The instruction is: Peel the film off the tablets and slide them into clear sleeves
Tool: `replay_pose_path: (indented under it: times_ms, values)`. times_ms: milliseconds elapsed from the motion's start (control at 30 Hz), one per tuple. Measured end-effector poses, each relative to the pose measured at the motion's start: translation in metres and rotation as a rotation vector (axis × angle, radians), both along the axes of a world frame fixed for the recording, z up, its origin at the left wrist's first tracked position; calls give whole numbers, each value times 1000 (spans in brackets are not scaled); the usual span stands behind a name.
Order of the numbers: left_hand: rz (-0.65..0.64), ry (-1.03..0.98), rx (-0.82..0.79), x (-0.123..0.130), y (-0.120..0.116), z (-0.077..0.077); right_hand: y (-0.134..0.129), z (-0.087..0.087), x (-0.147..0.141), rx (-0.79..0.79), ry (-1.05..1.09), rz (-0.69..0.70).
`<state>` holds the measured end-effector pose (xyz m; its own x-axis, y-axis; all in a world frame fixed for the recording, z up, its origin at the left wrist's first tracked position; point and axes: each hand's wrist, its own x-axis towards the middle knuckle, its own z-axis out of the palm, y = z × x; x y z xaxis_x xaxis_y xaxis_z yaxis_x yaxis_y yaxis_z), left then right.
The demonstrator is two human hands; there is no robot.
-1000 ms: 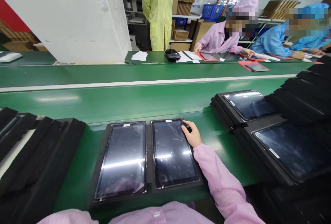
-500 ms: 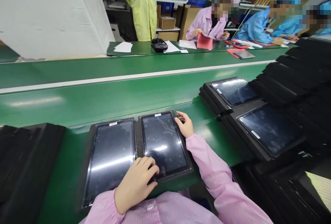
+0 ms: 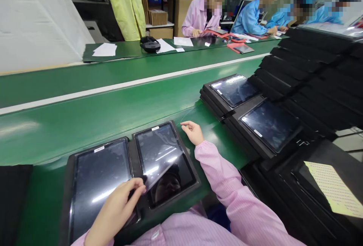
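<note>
Two dark tablet screens lie side by side in a black foam tray [image 3: 136,162] in front of me. Clear protective film [image 3: 159,174] is lifting off the lower part of the right screen [image 3: 170,185], leaving a glossy dark patch that reflects a head. My left hand [image 3: 119,204] pinches the film's lower left corner between thumb and fingers, above the tray's middle. The left screen [image 3: 99,178] lies flat, partly under that hand. Just beyond the right screen's upper right corner, my right hand [image 3: 193,132] has thumb and forefinger together; a faint clear line shows there, too thin to make out.
Stacked black foam trays [image 3: 306,72] rise at the right, two screens showing in the front ones. A yellow printed sheet [image 3: 334,189] lies lower right. Black foam [image 3: 14,196] sits at the left. Co-workers sit across the green bench [image 3: 85,109], among papers and red-cased tablets.
My left hand has closed on the film's corner and raised it off the right screen. My right hand has moved slightly off the screen's edge, its fingers drawn together. The view has shifted right.
</note>
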<state>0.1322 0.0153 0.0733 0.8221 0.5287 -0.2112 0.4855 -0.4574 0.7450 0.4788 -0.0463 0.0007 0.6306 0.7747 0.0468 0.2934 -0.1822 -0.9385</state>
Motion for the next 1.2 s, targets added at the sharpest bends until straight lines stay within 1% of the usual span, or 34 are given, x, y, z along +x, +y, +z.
replay_pose_path:
  times_ms: [67, 133, 233, 300, 367, 467, 600, 700, 767, 833, 933, 1033, 1100, 1200]
  values:
    - [78, -26, -48, -11, 8, -1, -1, 2, 0, -1, 3, 13]
    - [116, -39, -85, -23, 14, -2, -1, 4, -2, 2, 7, 32]
    - [125, -54, -128, -35, 17, -2, -2, 7, -4, 10, 15, 63]
    - [114, -85, -131, -38, 15, -1, -1, 8, -5, 14, 22, 79]
    - [52, -117, -123, -36, 13, 2, -1, 9, -5, 17, 26, 87]
    - [-73, -145, -94, -29, 11, 7, 0, 11, -4, 24, 22, 91]
    - [-191, -126, -14, -18, 7, 12, 0, 16, -5, 20, 7, 112]
    - [-261, -89, 66, -11, 3, 9, -1, 18, -8, 2, -10, 140]
    - [-274, -105, 116, -8, 0, 3, -1, 19, -10, -11, -27, 153]
    - [-225, -148, 179, -5, -2, -7, -1, 20, -11, -20, -45, 156]
    - [-45, -192, 339, 1, -7, -24, -1, 24, -13, -22, -74, 147]
    - [97, -156, 542, 7, -11, -36, -1, 31, -21, -11, -105, 136]
    - [137, -97, 646, 10, -13, -41, -1, 36, -29, -7, -130, 136]
    - [131, -25, 724, 12, -14, -44, -1, 43, -42, 3, -173, 156]
